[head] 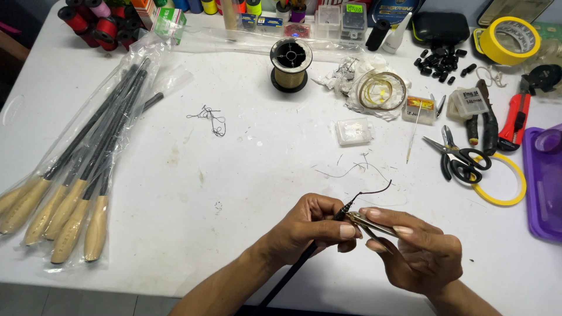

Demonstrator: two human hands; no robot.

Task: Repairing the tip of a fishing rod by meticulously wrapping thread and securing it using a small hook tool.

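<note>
The person's left hand (313,225) pinches the tip of a thin black rod (298,263), its fingers clamped near the end, where a dark curl of line (372,192) still trails loose. The right hand (413,248) grips a small metal tool (366,221) against that tip, so the work at the tip looks unfinished. Left of the rod on the worktop (246,175), about five bagged rods with cork handles (70,216) lie untouched; beyond it stands one spool of golden thread (290,63).
</note>
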